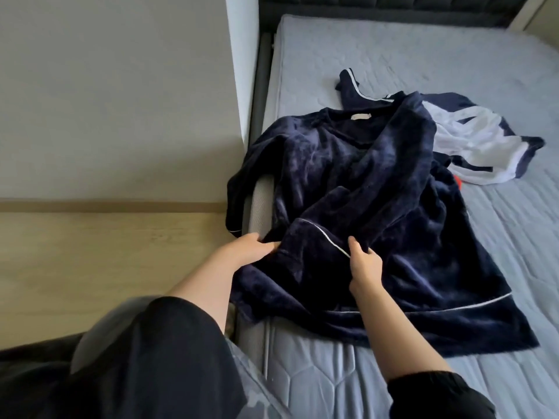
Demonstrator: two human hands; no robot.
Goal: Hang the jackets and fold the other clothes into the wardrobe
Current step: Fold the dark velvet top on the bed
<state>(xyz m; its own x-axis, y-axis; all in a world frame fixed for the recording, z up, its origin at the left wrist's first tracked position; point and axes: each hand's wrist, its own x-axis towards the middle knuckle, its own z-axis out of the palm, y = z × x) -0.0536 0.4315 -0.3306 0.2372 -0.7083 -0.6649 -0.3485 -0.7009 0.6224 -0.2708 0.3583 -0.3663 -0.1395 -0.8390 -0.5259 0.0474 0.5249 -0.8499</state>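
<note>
Early yet: left hand and right hand pinch the unfolded navy velvet top; white-and-navy garment untouched on bed

Grey quilted mattress, wooden floor

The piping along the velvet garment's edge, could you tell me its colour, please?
White piping on navy, head view.

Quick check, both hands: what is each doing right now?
Left hand: closed on a fold of the navy velvet garment.
Right hand: fingers pinching the same garment near its white piping.
</note>
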